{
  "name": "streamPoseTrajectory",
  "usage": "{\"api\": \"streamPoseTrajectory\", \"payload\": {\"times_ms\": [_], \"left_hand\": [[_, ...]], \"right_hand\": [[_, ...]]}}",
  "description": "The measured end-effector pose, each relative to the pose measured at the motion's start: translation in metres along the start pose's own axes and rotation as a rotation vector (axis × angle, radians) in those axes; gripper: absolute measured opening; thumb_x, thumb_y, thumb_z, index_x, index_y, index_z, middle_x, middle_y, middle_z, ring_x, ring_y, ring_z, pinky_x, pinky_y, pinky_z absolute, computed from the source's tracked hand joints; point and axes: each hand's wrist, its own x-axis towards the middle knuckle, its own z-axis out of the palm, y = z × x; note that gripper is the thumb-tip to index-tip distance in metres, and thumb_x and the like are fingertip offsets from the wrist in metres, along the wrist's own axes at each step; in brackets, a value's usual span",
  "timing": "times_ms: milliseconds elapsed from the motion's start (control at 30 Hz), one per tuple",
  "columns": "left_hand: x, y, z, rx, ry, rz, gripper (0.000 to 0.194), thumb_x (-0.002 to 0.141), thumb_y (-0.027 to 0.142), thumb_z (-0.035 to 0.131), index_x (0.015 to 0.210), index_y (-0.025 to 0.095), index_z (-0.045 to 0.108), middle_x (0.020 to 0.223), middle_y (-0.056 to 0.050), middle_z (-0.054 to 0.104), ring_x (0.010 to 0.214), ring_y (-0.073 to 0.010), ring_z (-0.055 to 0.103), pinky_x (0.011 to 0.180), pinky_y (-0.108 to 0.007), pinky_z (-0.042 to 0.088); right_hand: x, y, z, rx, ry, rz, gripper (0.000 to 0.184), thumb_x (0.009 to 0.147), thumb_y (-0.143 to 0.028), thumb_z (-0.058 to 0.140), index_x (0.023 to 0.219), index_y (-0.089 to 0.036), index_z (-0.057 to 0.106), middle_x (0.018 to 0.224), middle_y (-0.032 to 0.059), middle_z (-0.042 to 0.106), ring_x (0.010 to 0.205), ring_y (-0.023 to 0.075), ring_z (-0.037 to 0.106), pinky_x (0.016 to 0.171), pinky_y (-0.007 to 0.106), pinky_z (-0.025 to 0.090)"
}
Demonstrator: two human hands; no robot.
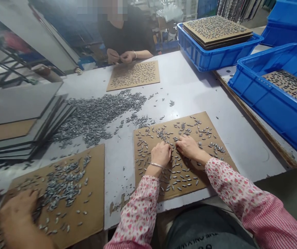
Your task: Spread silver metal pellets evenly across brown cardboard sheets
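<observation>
A brown cardboard sheet (169, 195) lies on the white table before me, with many small grey spindle-shaped metal pieces (182, 180) spread over it. Both of my hands are over its middle, close together. My left hand (161, 154), with a bracelet at the wrist, has its fingers curled in and the tips pointing down at the pieces. Just to its right, my right hand (188, 148) pinches thumb and fingers together low over the sheet. Whatever sits between the fingertips of either hand is too small to name. Pieces lie in looser clusters toward the sheet's far edge.
A heap of the same pieces (99, 116) covers the table's middle left. Co-workers' hands (21, 214) are over another sheet (96, 207); a person (127, 34) sits opposite. Blue crates (272, 93) stand right, stacked boards (21, 103) left.
</observation>
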Motion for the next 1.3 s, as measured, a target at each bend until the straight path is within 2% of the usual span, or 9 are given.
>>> {"api": "streamPoseTrajectory", "payload": {"times_ms": [167, 267, 433, 600, 767, 933, 1100, 1300], "left_hand": [[0.0, -0.017, 0.004, -0.097, 0.108, -0.071, 0.023, 0.09, 0.034, 0.046, 0.093, 0.024, 0.066, 0.095, -0.006, 0.061, 0.092, -0.0181, 0.057, 0.075, -0.027, 0.043], [-0.003, -0.026, -0.002, -0.145, 0.162, -0.102, 0.022, 0.09, 0.033, 0.047, 0.095, 0.025, 0.066, 0.094, -0.005, 0.061, 0.09, -0.0178, 0.057, 0.072, -0.027, 0.043], [-0.005, -0.021, -0.011, -0.165, 0.103, -0.053, 0.02, 0.087, 0.03, 0.051, 0.094, 0.025, 0.069, 0.093, -0.005, 0.062, 0.09, -0.0181, 0.058, 0.073, -0.027, 0.043], [-0.002, -0.018, -0.003, -0.178, 0.094, -0.008, 0.021, 0.087, 0.029, 0.05, 0.093, 0.025, 0.069, 0.094, -0.005, 0.062, 0.09, -0.0176, 0.058, 0.073, -0.027, 0.043], [0.006, -0.016, -0.005, -0.15, 0.128, -0.005, 0.025, 0.09, 0.029, 0.046, 0.101, 0.025, 0.068, 0.096, -0.005, 0.062, 0.089, -0.0172, 0.058, 0.072, -0.026, 0.042], [0.02, -0.011, 0.001, -0.032, 0.128, 0.112, 0.026, 0.091, 0.031, 0.044, 0.095, 0.025, 0.069, 0.092, -0.006, 0.061, 0.088, -0.019, 0.056, 0.07, -0.028, 0.041], [0.02, -0.023, 0.011, 0.011, 0.176, 0.128, 0.027, 0.091, 0.031, 0.043, 0.087, 0.022, 0.069, 0.089, -0.007, 0.061, 0.086, -0.0193, 0.055, 0.07, -0.029, 0.04], [0.006, -0.036, 0.005, 0.045, 0.201, 0.134, 0.029, 0.091, 0.029, 0.044, 0.079, 0.02, 0.069, 0.085, -0.008, 0.062, 0.084, -0.0192, 0.055, 0.071, -0.03, 0.039]], "right_hand": [[0.001, -0.004, -0.003, 0.017, -0.039, -0.027, 0.022, 0.092, -0.027, 0.048, 0.093, -0.019, 0.068, 0.099, 0.0103, 0.063, 0.098, 0.0221, 0.051, 0.081, 0.031, 0.037], [0.003, -0.002, -0.004, 0.061, -0.042, -0.019, 0.022, 0.092, -0.031, 0.05, 0.095, -0.02, 0.069, 0.098, 0.0093, 0.063, 0.097, 0.021, 0.052, 0.08, 0.03, 0.037], [0.014, 0.002, -0.001, 0.078, -0.001, -0.003, 0.022, 0.091, -0.028, 0.051, 0.101, -0.023, 0.069, 0.098, 0.0077, 0.062, 0.097, 0.0204, 0.051, 0.079, 0.029, 0.038], [0.022, -0.002, 0.003, 0.025, -0.014, -0.041, 0.02, 0.09, -0.027, 0.051, 0.094, -0.021, 0.069, 0.097, 0.0087, 0.062, 0.097, 0.0213, 0.051, 0.077, 0.029, 0.038], [0.019, -0.006, 0.003, -0.004, 0.015, -0.037, 0.023, 0.093, -0.027, 0.046, 0.093, -0.018, 0.067, 0.095, 0.0091, 0.063, 0.094, 0.0208, 0.053, 0.079, 0.03, 0.038], [0.015, -0.004, 0.004, -0.023, 0.019, -0.026, 0.025, 0.094, -0.03, 0.045, 0.096, -0.016, 0.066, 0.095, 0.0103, 0.063, 0.095, 0.0217, 0.053, 0.081, 0.031, 0.038], [0.017, -0.003, 0.007, 0.001, 0.021, -0.008, 0.023, 0.094, -0.03, 0.046, 0.093, -0.017, 0.065, 0.097, 0.01, 0.062, 0.095, 0.0208, 0.052, 0.082, 0.031, 0.036], [0.027, -0.02, 0.008, 0.033, -0.001, -0.067, 0.026, 0.093, -0.031, 0.045, 0.091, -0.017, 0.067, 0.098, 0.0098, 0.064, 0.096, 0.0204, 0.052, 0.082, 0.031, 0.035]]}}
